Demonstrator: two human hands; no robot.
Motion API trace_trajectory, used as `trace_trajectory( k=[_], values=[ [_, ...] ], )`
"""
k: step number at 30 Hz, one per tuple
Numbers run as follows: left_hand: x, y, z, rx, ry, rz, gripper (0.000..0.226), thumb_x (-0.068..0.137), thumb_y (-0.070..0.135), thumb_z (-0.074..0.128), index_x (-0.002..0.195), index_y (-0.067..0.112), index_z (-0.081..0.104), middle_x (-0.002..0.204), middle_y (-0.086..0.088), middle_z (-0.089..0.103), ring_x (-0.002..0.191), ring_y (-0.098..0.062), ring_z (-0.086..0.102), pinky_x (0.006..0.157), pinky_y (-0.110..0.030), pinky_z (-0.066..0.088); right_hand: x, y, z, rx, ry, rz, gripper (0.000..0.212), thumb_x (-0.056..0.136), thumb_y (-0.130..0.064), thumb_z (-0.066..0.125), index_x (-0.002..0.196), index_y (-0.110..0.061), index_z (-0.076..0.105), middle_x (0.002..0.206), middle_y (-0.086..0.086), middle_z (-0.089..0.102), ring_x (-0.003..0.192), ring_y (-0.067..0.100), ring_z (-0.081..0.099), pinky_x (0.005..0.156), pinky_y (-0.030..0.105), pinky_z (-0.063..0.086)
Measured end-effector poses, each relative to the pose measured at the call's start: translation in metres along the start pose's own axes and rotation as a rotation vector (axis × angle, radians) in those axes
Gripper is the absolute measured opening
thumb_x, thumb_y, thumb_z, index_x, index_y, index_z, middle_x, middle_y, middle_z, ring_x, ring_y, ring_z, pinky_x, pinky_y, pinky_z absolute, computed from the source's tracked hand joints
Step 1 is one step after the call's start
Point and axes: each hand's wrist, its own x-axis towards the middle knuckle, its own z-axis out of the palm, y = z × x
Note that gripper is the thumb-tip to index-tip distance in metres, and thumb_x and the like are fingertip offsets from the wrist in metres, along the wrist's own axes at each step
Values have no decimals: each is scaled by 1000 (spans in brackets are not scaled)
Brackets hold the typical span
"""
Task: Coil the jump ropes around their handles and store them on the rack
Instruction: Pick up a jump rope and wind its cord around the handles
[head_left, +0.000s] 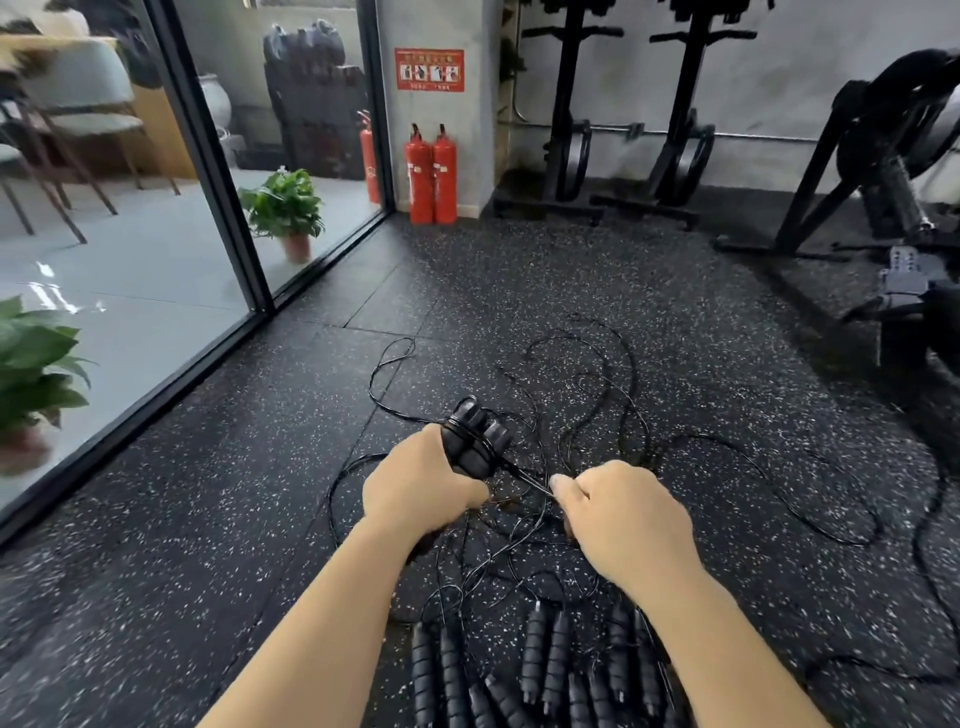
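We find the left hand (415, 480) curled round paired handles (475, 441), long axis pointing to 1 o'clock. The right hand (621, 512) pinches the cord (524, 475), drawn taut from the handles toward 4 o'clock. We judge the right hand must carry the next wrap. Spare handles (545, 660) lie at 6 o'clock on the floor (260, 493).

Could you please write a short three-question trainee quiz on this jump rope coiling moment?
1. True or false: the left hand grips a pair of jump rope handles.
2. The right hand pinches: A) the thin black cord B) a fire extinguisher C) a potted plant.
3. Where do the other spare handles lie?

Key: 1 true; 2 A; 3 on the speckled rubber floor, between the forearms.
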Motion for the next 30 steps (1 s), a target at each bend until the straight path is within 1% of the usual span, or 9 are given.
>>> trace_trajectory(
  k=[4, 9, 14, 16, 20, 22, 25, 27, 30],
  values=[
    [4, -3, 1, 175, 59, 11, 41, 67, 37, 73, 101, 25, 53, 90, 9, 64, 84, -18, 63, 67, -28, 44, -12, -19, -13, -118, 32, -133, 53, 100, -48, 34, 56, -18, 33, 57, -7, 40, 51, 12, 37, 56, 31, 35],
    [-3, 5, 6, 324, 76, 87, 35, 73, 37, 70, 97, 25, 48, 88, 7, 58, 82, -22, 57, 66, -29, 39, -23, -36, -25, -246, 15, -317, 50, 101, -45, 31, 59, -19, 28, 62, -7, 37, 63, 21, 43, 49, 30, 26],
    [-26, 21, 19, 664, 58, 454, 22, 82, 31, 60, 94, 24, 42, 84, 7, 58, 94, -23, 64, 68, -29, 39, -23, -40, -34, -324, 8, -443, 39, 101, -43, 30, 70, -21, 41, 90, -1, 64, 84, 24, 57, 58, 32, 27],
    [-35, 26, 23, 746, 3, 601, 23, 84, 30, 58, 86, 25, 36, 80, 7, 52, 96, -22, 62, 70, -29, 38, -19, -32, -36, -323, 19, -433, 47, 100, -46, 30, 63, -17, 34, 82, -1, 62, 77, 23, 49, 55, 32, 24],
    [-44, 28, 20, 751, 48, 878, 16, 84, 35, 53, 87, 33, 37, 95, 8, 57, 97, -19, 57, 80, -31, 38, -12, -13, -40, -253, 44, -387, 56, 99, -45, 37, 51, -19, 27, 55, -4, 33, 68, 19, 37, 59, 31, 27],
    [-48, 30, 16, 735, 32, 916, 19, 81, 34, 53, 91, 35, 37, 97, 11, 56, 100, -17, 55, 91, -33, 37, -9, -5, -41, -199, 82, -361, 58, 98, -47, 39, 49, -18, 30, 51, -3, 33, 62, 19, 36, 58, 31, 29],
    [-51, 32, 18, 768, 16, 931, 27, 80, 34, 57, 106, 30, 51, 110, 12, 57, 110, -18, 51, 108, -40, 29, -3, 2, -37, -158, 126, -344, 60, 97, -50, 42, 48, -15, 33, 49, -1, 37, 56, 18, 35, 55, 31, 29],
    [-51, 32, 19, 724, 27, 963, 29, 79, 36, 58, 107, 29, 54, 107, 12, 58, 108, -17, 51, 109, -42, 28, 0, 5, -36, -100, 149, -332, 63, 95, -52, 44, 47, -13, 33, 47, 0, 36, 53, 17, 35, 53, 31, 29],
    [-46, 30, 16, 578, 38, 1007, 25, 75, 39, 58, 97, 31, 51, 94, 12, 58, 96, -15, 53, 100, -38, 35, 7, 11, -36, 38, 154, -308, 68, 92, -56, 47, 45, -12, 29, 41, -1, 32, 45, 14, 32, 51, 31, 30]
  ],
)
